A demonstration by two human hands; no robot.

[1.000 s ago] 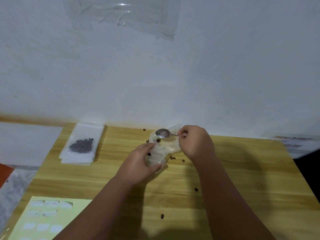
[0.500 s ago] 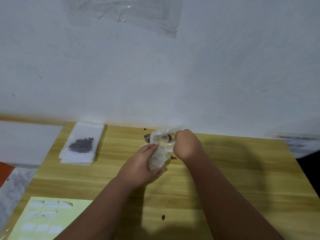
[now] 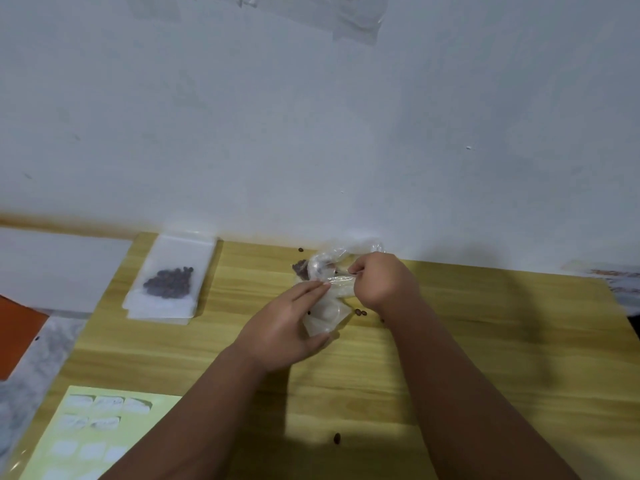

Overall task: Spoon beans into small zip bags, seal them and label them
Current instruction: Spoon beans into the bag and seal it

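Observation:
My left hand (image 3: 289, 325) holds a small clear zip bag (image 3: 327, 315) against the wooden table (image 3: 485, 341). My right hand (image 3: 382, 284) is closed on a spoon handle; the spoon bowl (image 3: 320, 268) sits inside a crumpled clear plastic bag (image 3: 346, 251) near the wall. A small heap of dark beans (image 3: 300, 268) shows at that bag's left side. A filled zip bag with beans (image 3: 169, 280) lies on a stack of bags at the back left.
A pale green sheet of white labels (image 3: 86, 434) lies at the front left. Loose beans are scattered on the table, one (image 3: 337, 438) near the front and a few (image 3: 360, 312) beside my right wrist. The white wall stands directly behind the table.
My right hand lowered the spoon from above the bags down into the crumpled plastic bag with the beans. My left hand kept its hold on the small zip bag.

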